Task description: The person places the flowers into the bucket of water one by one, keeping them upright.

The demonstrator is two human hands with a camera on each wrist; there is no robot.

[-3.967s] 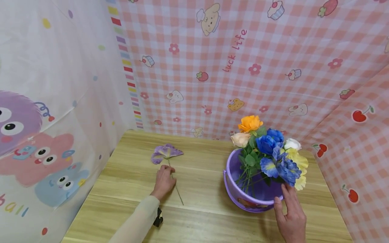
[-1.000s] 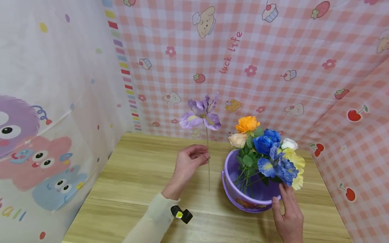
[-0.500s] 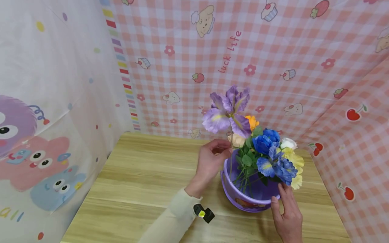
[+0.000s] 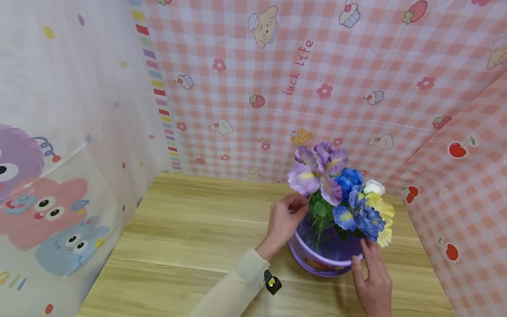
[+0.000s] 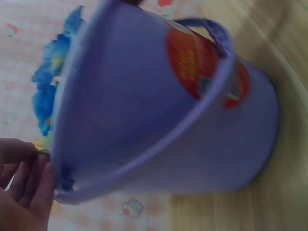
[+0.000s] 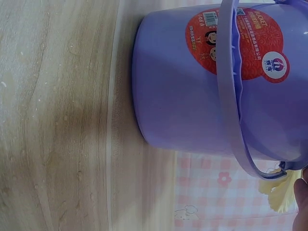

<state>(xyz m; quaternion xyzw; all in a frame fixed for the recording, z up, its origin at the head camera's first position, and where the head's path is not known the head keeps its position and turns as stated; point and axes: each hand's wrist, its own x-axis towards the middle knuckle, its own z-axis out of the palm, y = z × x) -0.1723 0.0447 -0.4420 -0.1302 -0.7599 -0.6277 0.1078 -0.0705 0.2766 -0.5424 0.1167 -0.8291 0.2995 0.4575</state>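
My left hand (image 4: 286,220) pinches the stem of a purple artificial iris (image 4: 317,171) at the left rim of a purple bucket (image 4: 301,253). The iris bloom stands above the bucket, its lower stem hidden inside. My right hand (image 4: 373,277) holds the bucket's right rim, thumb outside and fingers near the blooms. In the bucket lean a blue iris (image 4: 358,215), a blue rose-like flower (image 4: 349,180), a white flower (image 4: 374,187) and yellow petals (image 4: 382,211). The left wrist view shows the left fingertips (image 5: 41,159) right at the rim.
The bucket stands on a wood-grain table (image 4: 190,246), toward its right side. A pink checked cloth (image 4: 237,88) hangs close behind, and a white printed cloth (image 4: 79,110) hangs at the left. The bucket's handle (image 6: 228,86) hangs down its front, over a red label (image 6: 260,43).
My left hand has picked the purple iris up off the table, carried it right and lowered its stem into the bucket. The iris now covers the orange and peach flowers. My right hand stays at the rim.
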